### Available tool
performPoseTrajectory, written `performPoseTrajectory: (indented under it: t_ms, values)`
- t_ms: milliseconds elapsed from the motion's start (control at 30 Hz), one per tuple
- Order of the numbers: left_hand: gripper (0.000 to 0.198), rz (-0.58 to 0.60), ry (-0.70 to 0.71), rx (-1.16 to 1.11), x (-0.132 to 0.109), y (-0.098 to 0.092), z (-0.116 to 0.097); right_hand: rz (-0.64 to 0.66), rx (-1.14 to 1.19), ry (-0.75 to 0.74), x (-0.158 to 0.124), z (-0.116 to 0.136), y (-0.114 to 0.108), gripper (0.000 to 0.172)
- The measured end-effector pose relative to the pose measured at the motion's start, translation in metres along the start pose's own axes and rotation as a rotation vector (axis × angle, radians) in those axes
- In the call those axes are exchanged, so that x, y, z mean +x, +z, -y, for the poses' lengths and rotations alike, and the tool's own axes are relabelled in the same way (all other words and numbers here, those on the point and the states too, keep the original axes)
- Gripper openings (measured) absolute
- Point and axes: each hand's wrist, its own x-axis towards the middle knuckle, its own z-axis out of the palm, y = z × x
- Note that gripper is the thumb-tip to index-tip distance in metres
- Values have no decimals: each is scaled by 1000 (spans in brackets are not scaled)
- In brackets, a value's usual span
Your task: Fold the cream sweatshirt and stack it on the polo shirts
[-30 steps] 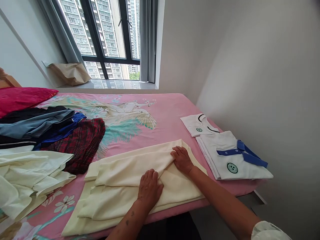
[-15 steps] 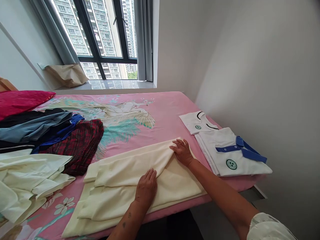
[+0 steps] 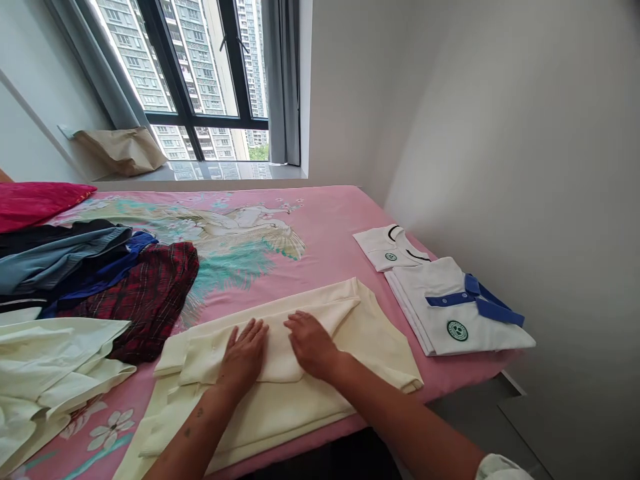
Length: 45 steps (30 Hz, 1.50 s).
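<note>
A cream garment [image 3: 360, 347] lies spread on the pink printed bed sheet [image 3: 320, 227] near the front edge, with a sleeve folded across its middle. My left hand [image 3: 244, 355] rests flat on that folded part, fingers stretched out. My right hand [image 3: 311, 343] lies flat beside it, fingers also out, pressing the same fold. Neither hand grips anything.
Two folded white polo shirts [image 3: 453, 310] sit at the right edge of the bed by the wall. A heap of dark, blue and red plaid clothes [image 3: 130, 287] and more cream clothes [image 3: 50, 360] lie at the left. A red pillow [image 3: 35, 200] and a window are behind.
Both hands slid left along the folded sleeve toward the garment's middle and flattened out. The view shifted slightly right.
</note>
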Motion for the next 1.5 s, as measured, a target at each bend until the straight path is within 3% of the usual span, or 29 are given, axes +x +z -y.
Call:
performPoseTrajectory:
  t_ms: [67, 167, 300, 400, 467, 567, 667, 733, 833, 900, 1067, 1233, 1367, 1500]
  values:
    - [52, 43, -179, 87, -4, 4, 9, 143, 19, 80, 1, 0, 17, 46]
    - [67, 82, -286, 147, -14, 13, 15, 212, -36, 315, -10, -39, 26, 62]
    - [75, 101, -283, 165, -18, 21, 16, 148, -109, 595, -34, -108, 7, 67]
    - [80, 133, -280, 129, -13, 15, 17, 104, -141, 693, -43, -123, -13, 66]
    - [83, 201, -256, 69, -7, 3, 20, 75, -153, 695, -40, -109, -21, 64]
    - [67, 279, -210, 8, -1, -16, 29, 38, -137, 510, -29, -62, -20, 58]
    - [56, 232, -220, 46, -7, -25, 42, 32, -67, 263, -24, -12, -8, 53]
    - [57, 207, -230, 72, -18, -21, 50, 122, -2, 146, -29, 8, 2, 58]
    - [60, 190, -223, 80, -33, -8, 59, 263, 48, 32, -45, 13, 13, 71]
    - [63, 172, -218, 87, -38, -2, 61, 271, 29, -17, -54, 8, 16, 72]
    - [65, 166, -241, 95, -35, 0, 58, 245, -42, -155, -54, 3, 18, 57]
    - [65, 171, -244, 74, -36, -3, 55, 156, -36, -111, -51, 9, 28, 35]
    - [64, 201, -231, 44, -35, -6, 62, 161, -17, -109, -63, 20, 20, 49]
    - [56, 159, -214, 25, -33, -14, 73, 173, 19, -41, -57, 35, 1, 42]
